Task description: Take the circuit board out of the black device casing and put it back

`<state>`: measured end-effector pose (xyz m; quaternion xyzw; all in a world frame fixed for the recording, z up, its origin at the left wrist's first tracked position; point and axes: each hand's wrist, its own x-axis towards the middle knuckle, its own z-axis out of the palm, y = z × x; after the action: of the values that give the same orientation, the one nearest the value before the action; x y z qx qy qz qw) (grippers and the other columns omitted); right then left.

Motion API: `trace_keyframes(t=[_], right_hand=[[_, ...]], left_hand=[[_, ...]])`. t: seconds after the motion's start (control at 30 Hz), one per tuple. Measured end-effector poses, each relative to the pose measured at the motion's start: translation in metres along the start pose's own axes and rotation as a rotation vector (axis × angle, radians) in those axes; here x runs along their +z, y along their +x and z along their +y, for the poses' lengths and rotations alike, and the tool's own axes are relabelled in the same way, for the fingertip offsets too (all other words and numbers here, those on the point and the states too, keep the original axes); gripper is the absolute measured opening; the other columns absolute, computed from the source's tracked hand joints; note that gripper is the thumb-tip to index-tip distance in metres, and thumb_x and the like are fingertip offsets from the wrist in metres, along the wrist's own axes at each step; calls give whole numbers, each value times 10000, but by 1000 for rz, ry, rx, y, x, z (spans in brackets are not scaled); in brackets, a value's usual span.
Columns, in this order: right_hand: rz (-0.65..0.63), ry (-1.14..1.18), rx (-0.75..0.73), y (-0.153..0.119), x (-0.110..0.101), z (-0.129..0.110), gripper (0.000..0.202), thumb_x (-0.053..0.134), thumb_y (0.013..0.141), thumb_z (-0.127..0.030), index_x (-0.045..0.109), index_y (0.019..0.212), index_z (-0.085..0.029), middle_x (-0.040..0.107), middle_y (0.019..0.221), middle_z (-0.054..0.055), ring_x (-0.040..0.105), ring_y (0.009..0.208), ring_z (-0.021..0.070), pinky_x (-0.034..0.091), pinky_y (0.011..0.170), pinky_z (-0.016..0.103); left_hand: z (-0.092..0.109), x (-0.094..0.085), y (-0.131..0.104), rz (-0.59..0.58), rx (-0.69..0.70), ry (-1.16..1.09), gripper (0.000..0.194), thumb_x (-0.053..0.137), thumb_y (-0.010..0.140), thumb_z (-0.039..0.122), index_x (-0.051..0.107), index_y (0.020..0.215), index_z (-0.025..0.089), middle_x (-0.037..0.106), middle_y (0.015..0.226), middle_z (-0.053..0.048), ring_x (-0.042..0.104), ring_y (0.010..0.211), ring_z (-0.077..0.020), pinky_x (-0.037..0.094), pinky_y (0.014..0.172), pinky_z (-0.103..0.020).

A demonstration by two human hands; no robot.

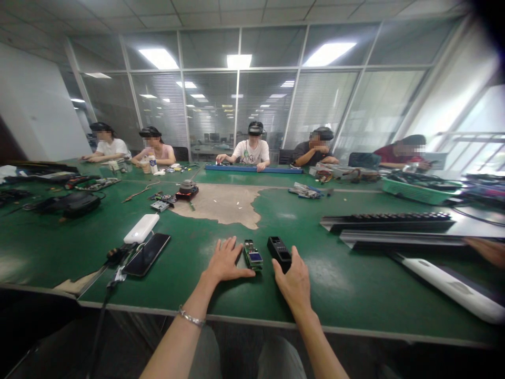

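A small green circuit board with a little screen (253,256) lies on the green table. My left hand (225,260) rests flat at its left side with the fingers spread, and its thumb reaches to the board's near end. Partly under those fingers is a dark piece (239,255) that I cannot make out. To the right of the board lies a black plastic case with cut-outs (280,250). My right hand (294,279) is round the near end of this case, thumb on its left and fingers on its right. My palm hides that end.
At left lie a black phone (148,255), a white power bank (141,228) and cables. Long black rails (398,241) and a white elongated device (453,287) are at right, near another person's hand (487,251). Across the table sit several people, a blue bar (252,169) and a green basket (420,193).
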<state>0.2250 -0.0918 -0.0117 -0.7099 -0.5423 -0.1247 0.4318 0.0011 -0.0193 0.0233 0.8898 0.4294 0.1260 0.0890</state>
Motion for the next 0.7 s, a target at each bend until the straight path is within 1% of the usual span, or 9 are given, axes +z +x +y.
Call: trace_keyframes(t=[0.13, 0.23, 0.37, 0.5, 0.6, 0.7], right_hand=[[-21, -7, -3, -1, 1, 0, 657, 436, 868, -438, 361, 1380, -32, 537, 1274, 240, 526, 1144, 314, 421, 946, 463], [-21, 12, 2, 1, -4, -7, 625, 439, 870, -421, 391, 1370, -48, 552, 1266, 227, 543, 1127, 310, 428, 941, 464], [4, 93, 61, 10, -20, -34, 640, 461, 863, -459, 399, 1377, -84, 554, 1275, 205, 566, 1099, 299, 439, 937, 458], [16, 199, 62, 17, -34, -66, 666, 493, 856, -474, 374, 1400, -109, 587, 1228, 185, 589, 1070, 286, 454, 924, 441], [-28, 213, 28, 16, -34, -83, 665, 498, 858, -467, 367, 1404, -113, 572, 1253, 190, 588, 1073, 288, 453, 924, 446], [-72, 184, -5, 12, -26, -91, 646, 488, 867, -449, 369, 1398, -100, 544, 1294, 194, 575, 1096, 289, 447, 935, 442]], left_hand=[[0, -1, 0, -13, 2, -3, 1058, 420, 626, 897, 296, 1450, 246, 125, 1574, -98, 112, 1437, -336, 31, 1156, -538], [0, -1, 1, -11, 6, -1, 1079, 424, 608, 907, 302, 1447, 240, 130, 1572, -107, 114, 1435, -344, 34, 1153, -546], [-1, 0, 1, 5, 14, 5, 1093, 422, 592, 917, 312, 1440, 236, 156, 1566, -114, 132, 1431, -346, 41, 1150, -548], [-1, 2, 1, 15, 10, 12, 1103, 433, 590, 913, 304, 1442, 224, 169, 1563, -117, 140, 1431, -341, 43, 1151, -538], [-2, 3, 2, 10, 2, 16, 1097, 448, 597, 899, 298, 1443, 219, 176, 1561, -118, 135, 1432, -337, 55, 1151, -535], [-3, 4, 2, 12, 8, 19, 1091, 462, 610, 880, 279, 1450, 209, 181, 1558, -124, 134, 1434, -333, 67, 1151, -540]])
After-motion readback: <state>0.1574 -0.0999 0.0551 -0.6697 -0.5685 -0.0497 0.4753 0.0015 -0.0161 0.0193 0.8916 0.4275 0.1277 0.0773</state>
